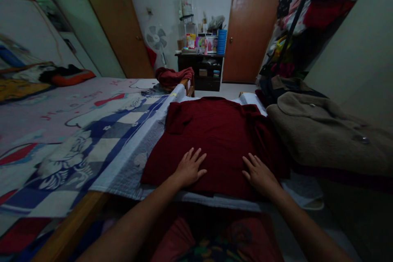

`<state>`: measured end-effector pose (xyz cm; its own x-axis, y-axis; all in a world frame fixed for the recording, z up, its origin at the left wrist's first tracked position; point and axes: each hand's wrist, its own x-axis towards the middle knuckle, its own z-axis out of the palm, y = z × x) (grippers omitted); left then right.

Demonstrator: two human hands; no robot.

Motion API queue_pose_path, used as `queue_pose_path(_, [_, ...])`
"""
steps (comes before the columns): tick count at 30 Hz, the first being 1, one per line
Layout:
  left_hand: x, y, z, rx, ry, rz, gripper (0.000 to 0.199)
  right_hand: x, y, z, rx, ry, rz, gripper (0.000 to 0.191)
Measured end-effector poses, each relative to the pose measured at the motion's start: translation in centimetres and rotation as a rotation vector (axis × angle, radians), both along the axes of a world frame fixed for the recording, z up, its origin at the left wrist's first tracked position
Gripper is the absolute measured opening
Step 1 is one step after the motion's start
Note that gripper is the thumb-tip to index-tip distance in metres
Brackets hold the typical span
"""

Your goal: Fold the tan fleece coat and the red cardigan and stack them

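Observation:
A dark red garment lies spread out on a pale cloth in front of me. My left hand rests on its lower left part, fingers spread and palm down. On the lower right part lies my right hand, also flat with its fingers apart. Neither hand grips the fabric. The garment's right side shows loose folds, and its near edge runs close to the edge of the pale cloth.
Folded brown coat at the right, beside the garment. Bed with patterned sheets at the left; wooden rail near my left arm. Crumpled red cloth beyond. Fan and dark cabinet at the back.

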<state>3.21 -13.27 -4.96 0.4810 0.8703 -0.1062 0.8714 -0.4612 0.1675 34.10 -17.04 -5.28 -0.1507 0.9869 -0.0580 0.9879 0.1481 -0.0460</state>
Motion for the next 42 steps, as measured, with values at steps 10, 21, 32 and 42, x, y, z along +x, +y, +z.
queue_pose_path(10, [-4.0, 1.7, 3.3, 0.087, 0.062, 0.235, 0.035, -6.1, 3.0, 4.4, 0.048, 0.082, 0.193, 0.047])
queue_pose_path(21, [-3.9, 13.4, 3.3, 0.233, 0.099, 0.393, 0.049, -7.9, 5.2, -2.1, 0.17, 0.163, 0.151, 0.05])
queue_pose_path(32, [-6.6, 18.4, 8.3, 0.404, -0.041, 0.536, 0.046, -8.1, 5.3, -2.5, 0.168, 0.136, 0.132, 0.051])
queue_pose_path(42, [-12.3, 19.8, 14.0, 0.392, -0.267, 1.249, 0.074, -8.1, 5.4, -3.2, 0.233, 0.142, 0.144, 0.049])
